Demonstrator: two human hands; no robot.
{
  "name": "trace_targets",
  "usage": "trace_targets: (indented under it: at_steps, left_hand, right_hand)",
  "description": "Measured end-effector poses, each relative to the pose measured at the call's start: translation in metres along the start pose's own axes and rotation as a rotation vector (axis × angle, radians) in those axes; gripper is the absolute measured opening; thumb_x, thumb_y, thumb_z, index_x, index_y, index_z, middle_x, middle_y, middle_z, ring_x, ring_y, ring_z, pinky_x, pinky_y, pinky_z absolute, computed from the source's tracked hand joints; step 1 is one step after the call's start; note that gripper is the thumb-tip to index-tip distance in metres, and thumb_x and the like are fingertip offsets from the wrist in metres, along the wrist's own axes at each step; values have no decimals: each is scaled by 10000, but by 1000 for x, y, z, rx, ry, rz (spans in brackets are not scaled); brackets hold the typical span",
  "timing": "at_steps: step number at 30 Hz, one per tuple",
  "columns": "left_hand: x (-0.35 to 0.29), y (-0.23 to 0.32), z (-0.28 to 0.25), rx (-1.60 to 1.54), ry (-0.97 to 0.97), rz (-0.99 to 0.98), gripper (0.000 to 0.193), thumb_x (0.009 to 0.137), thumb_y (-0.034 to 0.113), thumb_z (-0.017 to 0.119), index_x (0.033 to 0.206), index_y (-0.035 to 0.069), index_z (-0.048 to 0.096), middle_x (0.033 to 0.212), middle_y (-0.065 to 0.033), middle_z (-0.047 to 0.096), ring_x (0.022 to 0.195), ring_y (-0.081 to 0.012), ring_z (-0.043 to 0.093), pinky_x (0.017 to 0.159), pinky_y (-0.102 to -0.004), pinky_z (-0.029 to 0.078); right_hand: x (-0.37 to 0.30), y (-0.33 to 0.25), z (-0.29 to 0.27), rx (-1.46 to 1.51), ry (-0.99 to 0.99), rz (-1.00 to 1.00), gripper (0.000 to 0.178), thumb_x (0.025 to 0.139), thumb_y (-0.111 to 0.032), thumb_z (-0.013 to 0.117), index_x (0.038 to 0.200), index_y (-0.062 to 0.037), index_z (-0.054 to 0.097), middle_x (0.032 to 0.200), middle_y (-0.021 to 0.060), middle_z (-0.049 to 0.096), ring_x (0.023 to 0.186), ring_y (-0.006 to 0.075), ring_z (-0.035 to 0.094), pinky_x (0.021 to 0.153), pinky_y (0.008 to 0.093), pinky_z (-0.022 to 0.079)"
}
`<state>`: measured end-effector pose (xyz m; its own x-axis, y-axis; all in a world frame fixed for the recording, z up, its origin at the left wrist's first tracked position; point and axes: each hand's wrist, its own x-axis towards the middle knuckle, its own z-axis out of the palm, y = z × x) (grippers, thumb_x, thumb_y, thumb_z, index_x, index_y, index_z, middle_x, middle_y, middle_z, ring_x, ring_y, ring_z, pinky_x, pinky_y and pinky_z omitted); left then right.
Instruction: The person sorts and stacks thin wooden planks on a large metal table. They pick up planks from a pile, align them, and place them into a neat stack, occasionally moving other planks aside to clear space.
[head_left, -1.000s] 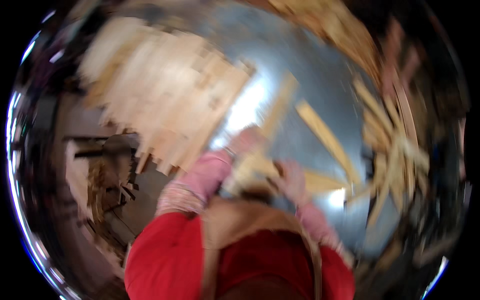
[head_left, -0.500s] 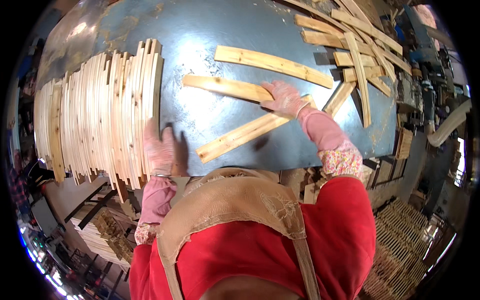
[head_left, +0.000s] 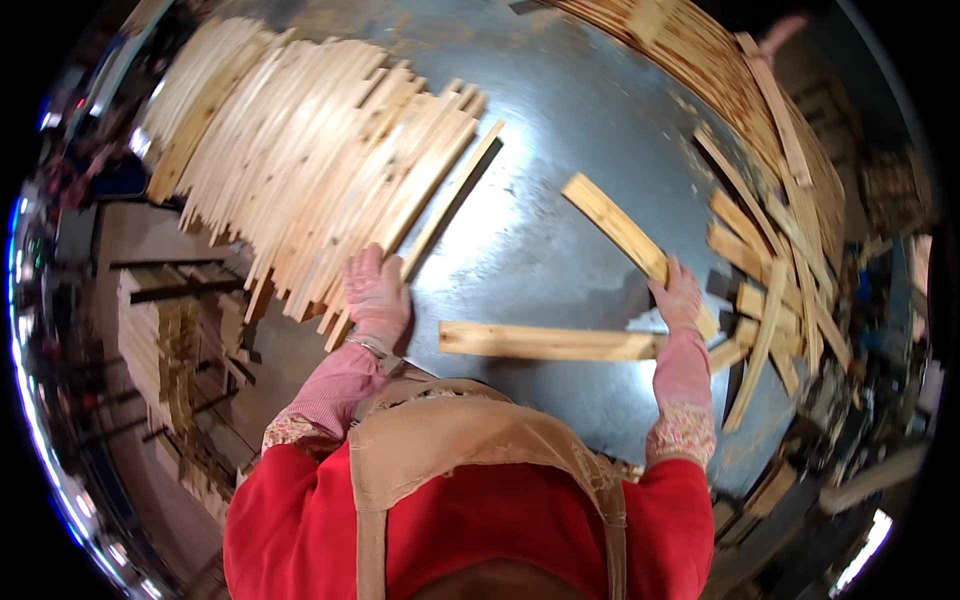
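My left hand [head_left: 377, 297] rests at the near end of the broad row of pale strips [head_left: 320, 160], fingers close together and pointing away from me, thumb beside the near end of 1 slim strip [head_left: 455, 198]. That strip lies just beside the row, roughly parallel to it, with a dark shadow along its right side. I cannot tell whether my left fingers grip anything.

My right hand [head_left: 680, 297] lies across the slanted board [head_left: 610, 218], toward its near end, thumb on the left and fingers over the wood; I cannot tell whether they are closed on it. The board's far end points up and left, and its near end shows past my hand. Below it, 1 flat board [head_left: 550, 342] lies crosswise in front of me, its right end reaching my right wrist.

All of this is on the grey metal table [head_left: 545, 130]. To the right of my right hand, a loose heap of boards [head_left: 770, 315] lies crisscrossed. At the upper right, another person's hand [head_left: 783, 36] is near 1 long strip [head_left: 777, 112].
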<state>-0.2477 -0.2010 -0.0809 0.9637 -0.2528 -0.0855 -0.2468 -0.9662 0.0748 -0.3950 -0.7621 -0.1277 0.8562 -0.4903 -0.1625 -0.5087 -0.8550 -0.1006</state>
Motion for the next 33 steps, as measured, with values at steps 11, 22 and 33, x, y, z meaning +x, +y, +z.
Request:
trace_targets:
  at_steps: [11,22,33]
  left_hand:
    - [1,-49,-14,-273,16,-188,796,862,480,814,1516,107,557,1603,-205,482,1518,-429,391,1281,-549,297]
    - [-35,-185,-4,-388,332,-359,695,853,388,842,1435,75,628,1483,-201,604,1402,-409,521,1217,-530,386]
    - [30,-301,-32,-512,-183,-636,682,971,613,641,1361,54,660,1274,-239,739,1223,-407,683,1030,-496,536]
  right_hand:
    - [25,-295,-5,1010,-615,-82,913,996,-556,672,1643,9,365,1451,287,657,1327,439,647,1108,486,484]
    - [-104,-317,-14,195,-474,-628,1074,765,-467,902,1623,-32,424,1381,221,637,1326,443,570,1124,527,463]
    - [-67,-251,4,266,-81,91,654,994,-527,692,1372,3,618,1225,313,673,1145,468,659,977,545,507]
